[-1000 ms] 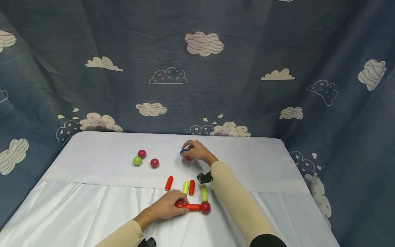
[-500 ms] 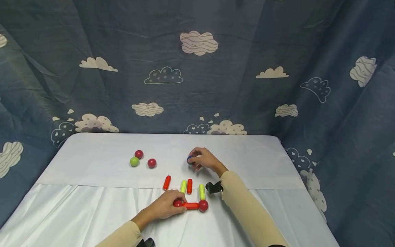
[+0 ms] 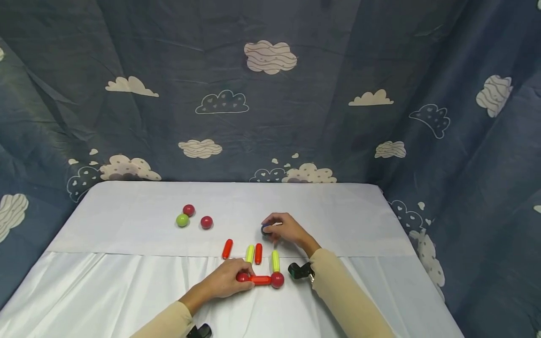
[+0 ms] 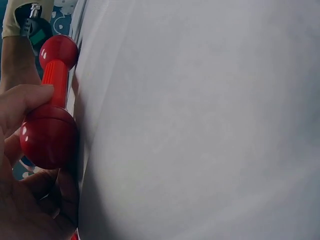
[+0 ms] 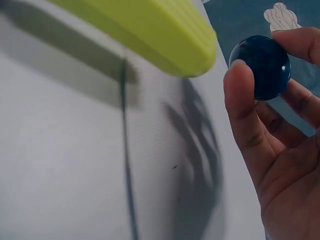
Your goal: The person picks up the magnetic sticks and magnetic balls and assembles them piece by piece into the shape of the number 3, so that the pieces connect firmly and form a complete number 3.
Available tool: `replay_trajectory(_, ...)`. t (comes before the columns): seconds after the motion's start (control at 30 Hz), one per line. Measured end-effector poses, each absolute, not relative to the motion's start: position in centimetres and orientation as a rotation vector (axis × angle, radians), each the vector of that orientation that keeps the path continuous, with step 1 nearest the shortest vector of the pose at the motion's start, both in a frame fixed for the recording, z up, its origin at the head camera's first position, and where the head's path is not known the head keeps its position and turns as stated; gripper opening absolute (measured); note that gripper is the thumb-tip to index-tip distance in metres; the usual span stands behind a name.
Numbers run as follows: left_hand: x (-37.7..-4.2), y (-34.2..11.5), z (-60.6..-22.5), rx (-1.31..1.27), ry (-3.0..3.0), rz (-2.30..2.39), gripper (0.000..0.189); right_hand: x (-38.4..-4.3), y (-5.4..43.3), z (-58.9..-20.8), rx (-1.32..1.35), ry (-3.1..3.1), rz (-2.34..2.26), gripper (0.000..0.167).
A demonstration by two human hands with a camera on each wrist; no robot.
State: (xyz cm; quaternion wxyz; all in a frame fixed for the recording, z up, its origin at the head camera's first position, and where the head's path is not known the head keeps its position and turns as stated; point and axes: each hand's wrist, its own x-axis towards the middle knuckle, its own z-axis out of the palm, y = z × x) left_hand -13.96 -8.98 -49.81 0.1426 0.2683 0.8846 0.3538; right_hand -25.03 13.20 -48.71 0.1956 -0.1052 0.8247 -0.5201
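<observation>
My left hand [image 3: 228, 278] grips a red ball [image 4: 49, 137] at the left end of a joined piece, its thumb on the red stick [image 3: 260, 280]. A second red ball [image 3: 277, 280] caps the stick's right end, and a yellow-green stick [image 3: 275, 261] points away from that ball. Between thumb and fingers, my right hand [image 3: 289, 230] pinches a dark blue ball [image 5: 262, 67], held above the cloth beyond the sticks. In the right wrist view, the yellow-green stick's free end lies close to the blue ball but apart from it.
Beyond my left hand lie a red stick [image 3: 227, 249], another yellow-green stick [image 3: 250, 253] and one more red stick [image 3: 258, 253]. Farther back left are a green ball [image 3: 182, 220] and two red balls [image 3: 206, 222]. A white cloth [image 3: 127, 225] covers the table, with a dark cloud-patterned curtain [image 3: 236, 61] behind.
My right hand has come nearer and slightly right with the blue ball, toward the yellow-green stick. The left hand keeps its grip on the joined piece. The head view has shifted slightly.
</observation>
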Motion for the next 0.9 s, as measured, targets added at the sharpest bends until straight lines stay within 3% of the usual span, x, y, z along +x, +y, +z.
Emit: replay_trajectory(0.9, -13.8, -8.9, -50.0, 0.752, 2.540, 1.027, 0.011, -21.8, 15.6, -49.8, -0.252, 2.322, -1.496, 0.021)
